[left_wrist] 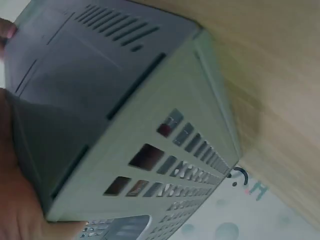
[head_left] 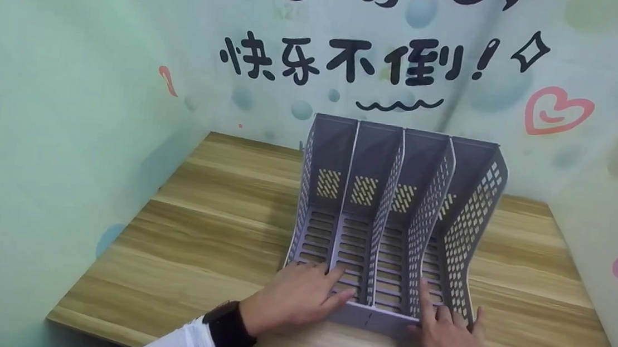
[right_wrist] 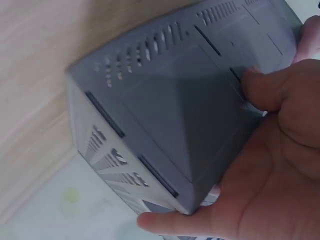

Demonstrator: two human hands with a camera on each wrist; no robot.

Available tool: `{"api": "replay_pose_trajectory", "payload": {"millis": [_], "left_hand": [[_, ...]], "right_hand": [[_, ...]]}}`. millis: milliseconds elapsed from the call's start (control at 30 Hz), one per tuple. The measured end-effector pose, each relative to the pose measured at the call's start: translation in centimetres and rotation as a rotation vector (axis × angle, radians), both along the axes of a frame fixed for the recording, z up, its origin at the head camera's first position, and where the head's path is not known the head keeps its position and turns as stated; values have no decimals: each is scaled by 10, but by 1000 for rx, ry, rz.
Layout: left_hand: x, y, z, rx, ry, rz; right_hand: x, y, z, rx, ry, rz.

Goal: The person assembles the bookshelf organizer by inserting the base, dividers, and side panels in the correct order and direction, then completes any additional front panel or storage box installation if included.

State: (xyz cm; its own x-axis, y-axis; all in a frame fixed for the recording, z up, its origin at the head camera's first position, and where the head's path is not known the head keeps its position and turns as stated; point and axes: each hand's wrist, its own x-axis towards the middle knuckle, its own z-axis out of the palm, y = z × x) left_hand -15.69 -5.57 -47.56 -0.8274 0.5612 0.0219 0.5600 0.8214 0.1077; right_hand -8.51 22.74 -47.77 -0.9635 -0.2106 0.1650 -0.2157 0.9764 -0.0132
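Observation:
A grey-purple plastic file rack stands on the wooden table, its low front toward me. Upright perforated dividers split it into several slots, and its floor is slotted. At the front left corner my left hand holds the low front rim, fingers bent over it into the rack. My right hand grips the front right part. In the right wrist view its thumb presses the outer front panel, and the little finger lies out past the side wall. The left wrist view shows the left side wall with its rows of holes.
The wood-grain table extends to both sides of the rack. Behind it hangs a pale printed backdrop with black lettering, close to the rack's tall back. Pale side walls border the table left and right. A black watch sits on the left wrist.

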Motion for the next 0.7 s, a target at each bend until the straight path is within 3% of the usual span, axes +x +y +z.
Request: {"api": "replay_pose_trajectory", "payload": {"millis": [167, 367, 700], "left_hand": [[-27, 5, -3, -15, 69, -24], [-68, 14, -1, -1, 14, -26], [-134, 32, 5, 16, -63, 11]], "right_hand": [[-21, 3, 1, 19, 12, 5], [-62, 9, 5, 11, -98, -7], [-131, 26, 17, -13, -205, 13]]}}
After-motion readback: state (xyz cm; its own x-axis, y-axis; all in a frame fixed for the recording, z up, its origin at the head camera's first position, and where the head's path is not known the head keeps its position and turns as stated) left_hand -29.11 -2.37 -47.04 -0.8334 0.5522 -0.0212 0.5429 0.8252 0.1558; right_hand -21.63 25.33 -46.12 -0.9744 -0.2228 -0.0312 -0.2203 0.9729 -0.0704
